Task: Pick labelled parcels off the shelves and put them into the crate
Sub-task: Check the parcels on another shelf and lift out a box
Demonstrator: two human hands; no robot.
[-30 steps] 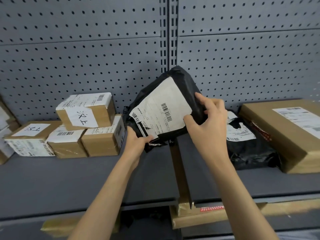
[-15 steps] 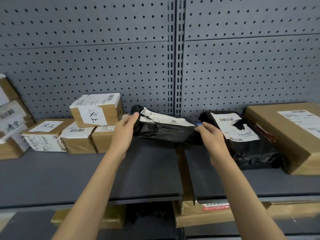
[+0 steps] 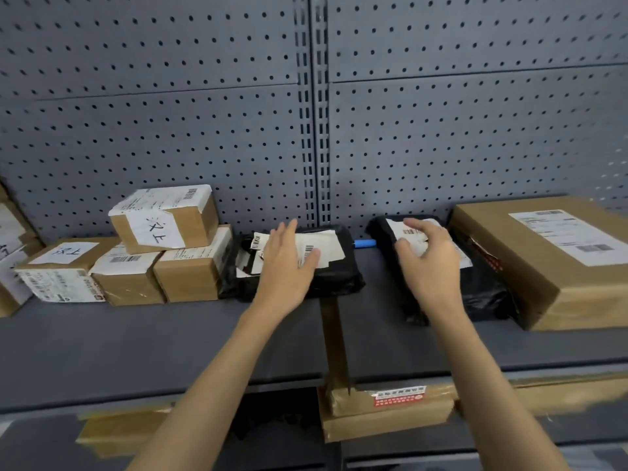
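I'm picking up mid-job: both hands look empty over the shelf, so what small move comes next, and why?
Probably close the right hand on the right black plastic mailer bag: it is open just above that bag's white label, while the open left hand lies over the left black mailer bag, which rests flat.

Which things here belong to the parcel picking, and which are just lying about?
Job:
black bag under left hand
black bag under right hand
small stacked boxes
large box
left hand
right hand

Lying about:
blue pen
taped cardboard at shelf edge
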